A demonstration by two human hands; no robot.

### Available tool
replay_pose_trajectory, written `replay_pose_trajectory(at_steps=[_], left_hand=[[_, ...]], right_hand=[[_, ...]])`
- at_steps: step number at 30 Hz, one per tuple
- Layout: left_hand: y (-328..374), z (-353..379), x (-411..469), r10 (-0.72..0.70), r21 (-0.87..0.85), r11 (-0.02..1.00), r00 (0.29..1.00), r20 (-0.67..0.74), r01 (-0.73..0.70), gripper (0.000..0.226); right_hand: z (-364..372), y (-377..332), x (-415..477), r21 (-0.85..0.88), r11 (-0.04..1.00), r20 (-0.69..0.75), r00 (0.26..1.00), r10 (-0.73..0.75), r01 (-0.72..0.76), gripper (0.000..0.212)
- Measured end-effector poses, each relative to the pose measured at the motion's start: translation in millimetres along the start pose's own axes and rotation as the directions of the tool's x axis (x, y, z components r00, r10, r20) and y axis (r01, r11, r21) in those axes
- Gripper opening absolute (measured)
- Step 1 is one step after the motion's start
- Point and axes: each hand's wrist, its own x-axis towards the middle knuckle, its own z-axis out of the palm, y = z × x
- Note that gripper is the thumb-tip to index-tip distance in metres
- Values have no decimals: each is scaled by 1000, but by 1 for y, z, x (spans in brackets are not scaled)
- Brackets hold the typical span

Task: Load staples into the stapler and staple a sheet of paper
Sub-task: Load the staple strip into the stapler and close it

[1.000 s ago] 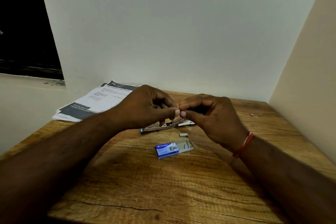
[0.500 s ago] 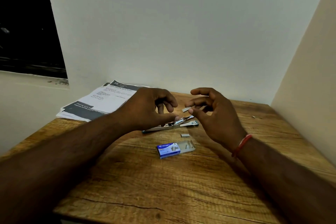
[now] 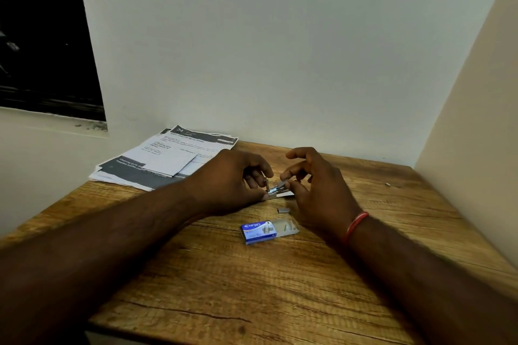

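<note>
A small metal stapler (image 3: 276, 190) lies opened on the wooden table (image 3: 252, 288), mostly hidden between my hands. My left hand (image 3: 232, 180) holds its left end, fingers curled over it. My right hand (image 3: 316, 185) pinches a short silver strip of staples (image 3: 281, 183) over the stapler's channel. A loose staple piece (image 3: 283, 210) lies just in front. The blue staple box (image 3: 259, 232) sits nearer me with its clear inner tray (image 3: 287, 226) slid out to the right. Printed paper sheets (image 3: 168, 159) lie at the back left corner.
White walls close in behind the table and on its right side. A dark window opening (image 3: 42, 36) is at the upper left. A tiny staple bit (image 3: 388, 184) lies at the back right of the table. A red thread band (image 3: 355, 225) circles my right wrist.
My hands parted from a shared pinch above the stapler, then came down. Now the left hand holds the stapler's end and the right hand has brought the staple strip down onto it.
</note>
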Motion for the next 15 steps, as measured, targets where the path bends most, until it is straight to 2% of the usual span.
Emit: replay_pose_trajectory(at_steps=[10, 15], left_hand=[[3, 1, -1, 16, -4, 1000, 1000, -4, -16, 34], [4, 2, -1, 30, 10, 999, 1000, -8, -30, 32]], right_hand=[[-1, 7, 0, -7, 999, 36, 998, -46, 46, 65], [-3, 3, -1, -71, 992, 39, 995, -97, 100, 64]])
